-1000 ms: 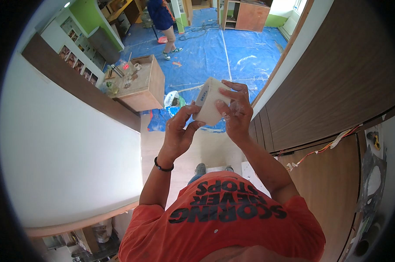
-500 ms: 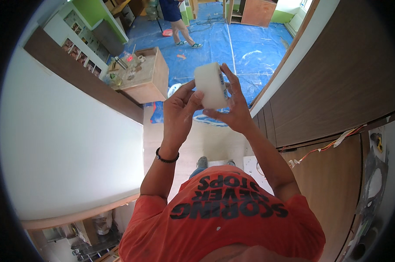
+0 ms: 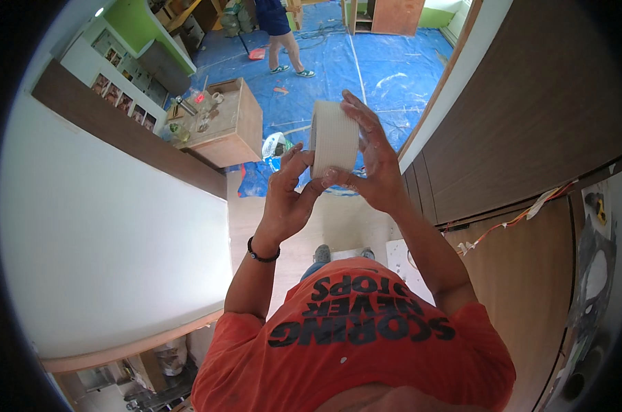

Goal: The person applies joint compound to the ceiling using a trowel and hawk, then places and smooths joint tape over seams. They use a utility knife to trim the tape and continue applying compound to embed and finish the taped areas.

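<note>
A wide off-white roll of tape with a fine-lined outer face is held up in front of me, between both hands. My left hand, with a dark bracelet at the wrist, grips its lower left side, thumb at the bottom edge. My right hand is closed round its right side, with fingers reaching over the top and the thumb along the lower edge. The roll stands on edge. Part of its right side is hidden behind my right fingers.
A wooden box table with a flask and small items stands ahead on the left. Blue sheeting covers the floor beyond, where another person stands. A white bag lies by the table. Orange wires hang at the right.
The roll has been turned, so its lined outer face shows and the printed edge is out of sight. My hands have shifted their hold, with the left lower and the right further over the top.
</note>
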`<control>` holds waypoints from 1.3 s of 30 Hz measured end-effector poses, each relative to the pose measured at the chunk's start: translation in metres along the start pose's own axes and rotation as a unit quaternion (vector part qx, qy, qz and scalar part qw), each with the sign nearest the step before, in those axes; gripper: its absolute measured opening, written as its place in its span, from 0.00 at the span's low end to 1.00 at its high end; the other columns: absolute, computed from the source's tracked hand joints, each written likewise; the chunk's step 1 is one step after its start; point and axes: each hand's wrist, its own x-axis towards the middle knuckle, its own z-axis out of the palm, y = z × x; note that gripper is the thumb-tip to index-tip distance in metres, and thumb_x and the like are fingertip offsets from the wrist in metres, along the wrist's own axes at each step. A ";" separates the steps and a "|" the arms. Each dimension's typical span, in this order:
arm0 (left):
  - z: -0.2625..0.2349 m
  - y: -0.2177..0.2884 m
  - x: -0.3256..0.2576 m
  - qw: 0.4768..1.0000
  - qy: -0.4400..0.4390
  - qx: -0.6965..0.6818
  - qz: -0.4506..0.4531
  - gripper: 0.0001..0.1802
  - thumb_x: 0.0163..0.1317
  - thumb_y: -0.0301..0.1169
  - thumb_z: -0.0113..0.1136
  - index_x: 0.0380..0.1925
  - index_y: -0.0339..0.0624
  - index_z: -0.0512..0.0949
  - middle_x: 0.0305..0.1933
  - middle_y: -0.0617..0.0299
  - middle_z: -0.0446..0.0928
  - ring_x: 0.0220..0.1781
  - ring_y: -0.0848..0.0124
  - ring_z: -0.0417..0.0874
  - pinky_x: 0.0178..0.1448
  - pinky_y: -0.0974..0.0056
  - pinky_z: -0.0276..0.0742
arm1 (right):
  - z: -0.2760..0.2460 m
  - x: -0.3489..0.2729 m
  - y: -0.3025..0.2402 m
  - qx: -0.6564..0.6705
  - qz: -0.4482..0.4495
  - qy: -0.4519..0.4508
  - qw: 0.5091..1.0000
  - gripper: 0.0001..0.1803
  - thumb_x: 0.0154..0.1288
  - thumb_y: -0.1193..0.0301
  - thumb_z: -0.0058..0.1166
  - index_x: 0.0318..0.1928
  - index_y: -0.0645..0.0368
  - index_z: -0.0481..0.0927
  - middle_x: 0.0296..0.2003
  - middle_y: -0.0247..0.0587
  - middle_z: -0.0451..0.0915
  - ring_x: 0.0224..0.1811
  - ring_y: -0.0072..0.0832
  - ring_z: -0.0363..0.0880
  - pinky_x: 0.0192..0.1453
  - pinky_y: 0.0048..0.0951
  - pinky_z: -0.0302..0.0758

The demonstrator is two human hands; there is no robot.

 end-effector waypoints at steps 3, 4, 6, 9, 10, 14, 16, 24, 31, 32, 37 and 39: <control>0.001 0.004 0.002 0.999 -0.022 -0.034 -0.002 0.13 0.65 0.24 0.66 0.50 0.38 0.81 0.39 0.53 0.87 0.49 0.55 0.88 0.81 0.44 0.59 | 0.001 0.001 0.013 0.043 -0.085 0.030 0.995 0.42 0.54 0.65 0.79 0.68 0.53 0.73 0.67 0.51 0.65 0.75 0.47 0.62 0.74 0.51 0.70; 0.003 0.004 0.003 0.999 -0.023 -0.041 -0.002 0.13 0.65 0.25 0.66 0.50 0.38 0.81 0.39 0.53 0.87 0.49 0.55 0.88 0.81 0.44 0.59 | 0.002 -0.001 0.017 0.026 -0.092 0.054 0.994 0.39 0.53 0.66 0.78 0.66 0.53 0.74 0.65 0.51 0.66 0.73 0.46 0.63 0.73 0.50 0.72; 0.007 0.005 0.002 0.997 -0.006 -0.071 -0.020 0.13 0.65 0.25 0.66 0.50 0.37 0.81 0.40 0.53 0.87 0.50 0.55 0.88 0.81 0.45 0.59 | 0.008 -0.005 0.024 -0.015 -0.105 0.082 0.991 0.35 0.53 0.68 0.78 0.61 0.54 0.77 0.62 0.50 0.66 0.70 0.43 0.66 0.70 0.48 0.74; 0.009 0.005 -0.003 0.996 0.000 -0.073 -0.041 0.14 0.65 0.25 0.66 0.51 0.37 0.81 0.42 0.53 0.88 0.51 0.55 0.88 0.81 0.45 0.59 | 0.016 -0.010 0.024 0.012 -0.067 0.113 0.991 0.32 0.53 0.70 0.77 0.59 0.55 0.79 0.63 0.52 0.65 0.68 0.44 0.68 0.69 0.47 0.75; 0.009 0.005 -0.004 0.997 -0.001 -0.068 -0.045 0.14 0.65 0.25 0.66 0.51 0.37 0.81 0.42 0.53 0.87 0.51 0.55 0.87 0.81 0.45 0.59 | 0.018 -0.010 0.022 0.029 -0.059 0.108 0.992 0.32 0.53 0.70 0.77 0.60 0.55 0.78 0.63 0.51 0.65 0.69 0.43 0.67 0.69 0.47 0.75; 0.006 0.003 -0.008 0.998 0.002 -0.032 -0.047 0.15 0.65 0.25 0.67 0.51 0.37 0.81 0.44 0.52 0.87 0.50 0.54 0.87 0.81 0.44 0.58 | 0.017 -0.007 0.012 0.069 -0.037 0.088 0.993 0.31 0.54 0.70 0.77 0.59 0.56 0.79 0.63 0.50 0.67 0.72 0.41 0.66 0.69 0.43 0.76; 0.005 -0.001 -0.012 1.000 0.002 0.016 -0.023 0.16 0.64 0.24 0.67 0.51 0.37 0.80 0.44 0.52 0.86 0.49 0.53 0.87 0.81 0.42 0.57 | 0.014 -0.005 0.010 0.041 -0.036 0.072 0.996 0.28 0.55 0.71 0.76 0.57 0.56 0.81 0.64 0.50 0.69 0.72 0.40 0.66 0.69 0.41 0.76; -0.007 -0.006 -0.004 0.954 0.075 0.260 0.126 0.22 0.59 0.23 0.71 0.53 0.40 0.75 0.43 0.54 0.85 0.46 0.50 0.85 0.78 0.37 0.55 | -0.003 0.017 -0.023 -0.124 0.035 0.043 0.991 0.09 0.60 0.77 0.70 0.42 0.58 0.88 0.60 0.46 0.79 0.68 0.44 0.74 0.71 0.45 0.72; -0.019 0.043 0.051 0.929 0.119 0.220 0.272 0.36 0.55 0.34 0.79 0.60 0.40 0.70 0.45 0.56 0.85 0.61 0.50 0.79 0.75 0.39 0.55 | -0.005 0.111 -0.108 -0.151 -0.280 0.023 0.948 0.07 0.58 0.77 0.71 0.38 0.53 0.90 0.43 0.38 0.86 0.55 0.38 0.82 0.69 0.42 0.71; -0.026 0.050 0.061 0.916 0.138 0.230 0.296 0.34 0.55 0.36 0.79 0.58 0.40 0.72 0.44 0.56 0.86 0.56 0.53 0.81 0.75 0.40 0.54 | -0.002 0.120 -0.127 -0.164 -0.309 0.028 0.936 0.08 0.57 0.77 0.71 0.38 0.53 0.90 0.41 0.37 0.86 0.53 0.38 0.82 0.67 0.42 0.72; -0.067 0.080 0.138 0.853 0.232 0.312 0.349 0.24 0.59 0.42 0.77 0.48 0.41 0.77 0.43 0.57 0.87 0.46 0.57 0.86 0.73 0.43 0.53 | -0.006 0.193 -0.253 -0.205 -0.494 0.073 0.842 0.09 0.55 0.78 0.71 0.35 0.51 0.90 0.33 0.33 0.86 0.40 0.32 0.83 0.54 0.36 0.75; -0.087 0.095 0.165 0.830 0.262 0.281 0.405 0.21 0.60 0.39 0.75 0.45 0.40 0.77 0.43 0.56 0.87 0.45 0.56 0.86 0.73 0.44 0.53 | -0.004 0.210 -0.306 -0.259 -0.583 0.074 0.767 0.08 0.54 0.74 0.73 0.36 0.49 0.91 0.30 0.27 0.86 0.37 0.27 0.79 0.50 0.32 0.71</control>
